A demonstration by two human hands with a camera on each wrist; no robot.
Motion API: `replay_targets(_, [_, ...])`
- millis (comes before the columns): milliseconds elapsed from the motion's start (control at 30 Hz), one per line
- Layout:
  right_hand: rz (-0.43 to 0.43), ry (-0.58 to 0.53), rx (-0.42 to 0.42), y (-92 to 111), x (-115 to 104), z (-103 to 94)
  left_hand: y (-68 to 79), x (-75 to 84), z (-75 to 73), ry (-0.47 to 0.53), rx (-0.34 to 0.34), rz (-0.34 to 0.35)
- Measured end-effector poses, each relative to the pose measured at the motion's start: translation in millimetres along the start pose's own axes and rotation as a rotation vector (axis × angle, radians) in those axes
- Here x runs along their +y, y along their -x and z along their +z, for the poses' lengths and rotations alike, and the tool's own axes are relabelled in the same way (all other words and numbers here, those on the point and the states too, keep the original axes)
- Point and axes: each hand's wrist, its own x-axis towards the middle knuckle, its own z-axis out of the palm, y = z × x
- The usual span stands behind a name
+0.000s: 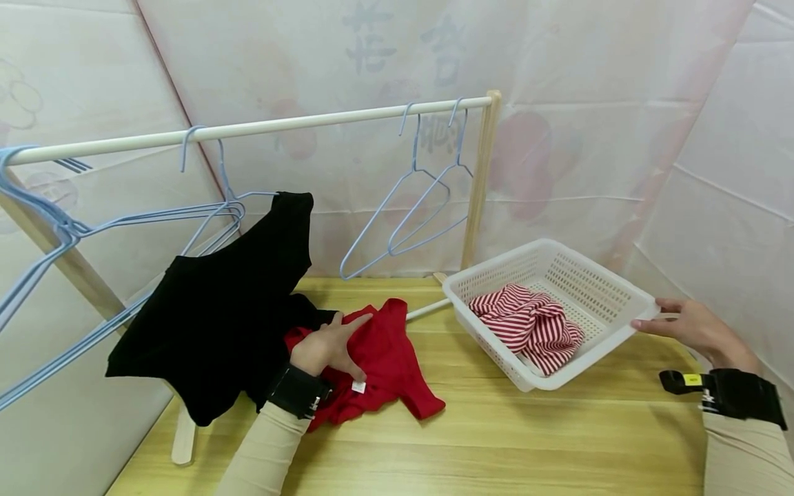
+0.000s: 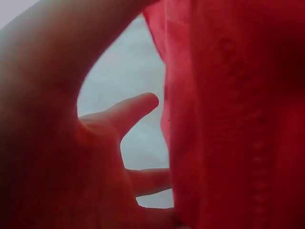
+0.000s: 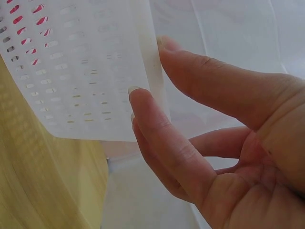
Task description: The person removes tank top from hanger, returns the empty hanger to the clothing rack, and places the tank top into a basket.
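In the head view a crumpled red garment (image 1: 387, 355) with a small white tag (image 1: 358, 387) lies on the wooden table. My left hand (image 1: 324, 348) is over its left part with thumb and fingers spread. Red cloth (image 2: 228, 114) fills the right of the left wrist view, beside those fingers. On the right, my right hand (image 1: 701, 329) pinches the rim of a white plastic basket (image 1: 592, 279) between thumb and fingers. The right wrist view shows this grip on the basket's edge (image 3: 151, 57). A red-and-white striped garment (image 1: 530, 324) lies bunched inside the basket.
A black garment (image 1: 229, 296) hangs from a blue hanger at left, close by my left hand. Above stretches a white rail (image 1: 298, 122) on wooden posts (image 1: 479, 186). Two bare blue hangers (image 1: 397, 234) hang near its right end; several more bunch at left.
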Motion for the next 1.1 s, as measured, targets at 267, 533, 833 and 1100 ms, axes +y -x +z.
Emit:
replay_targets(267, [0.014, 0.005, 0.002, 0.0, -2.2, -1.9, -3.5, -2.0, 7.5, -0.054, 0.031, 0.004])
replay_targets(533, [-0.008, 0.016, 0.008, 1.6, -2.4, -0.2, -4.4, 5.5, 9.8, -0.056, 0.073, 0.077])
replay_targets(833, [-0.009, 0.006, 0.004, 1.9, 0.0, 1.3, -1.3, 11.8, 7.7, -0.068, 0.088, 0.100])
replay_targets(1100, [-0.008, -0.015, -0.006, 1.3, -1.8, 0.3, -2.8, 11.3, 3.1, -0.054, 0.141, 0.157])
